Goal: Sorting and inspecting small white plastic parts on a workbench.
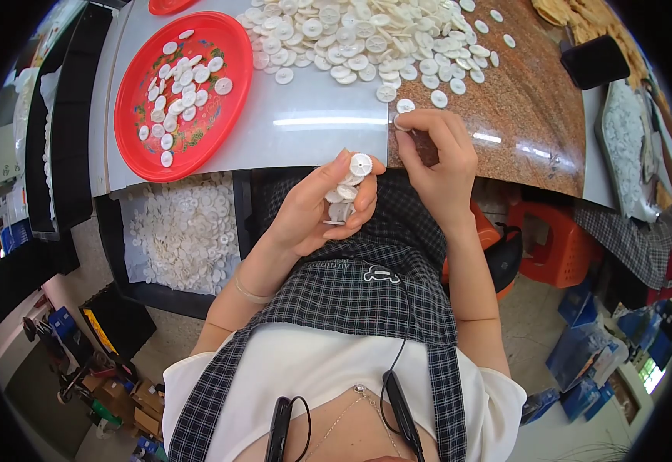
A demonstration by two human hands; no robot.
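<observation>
My left hand [317, 204] is curled around several small white plastic discs [342, 192], wheel-like pieces with a hub in the middle. It is held just in front of the table's near edge. One disc [361, 164] faces up near the fingertips. Over the near edge of the table, my right hand [440, 150] pinches a white disc [400, 123] between thumb and forefinger, mostly hidden by the fingers. Just beyond it lies another loose disc [405, 106]. A large heap of the same discs [359, 38] spreads across the far middle of the table.
At the left, a red plate [236, 115] with a printed pattern holds more discs. Below it, a dark drawer or tray [105, 231] is filled with white pieces. A dark phone-like object [595, 61] sits at the far right. Orange stools [555, 246] stand below the table's right side.
</observation>
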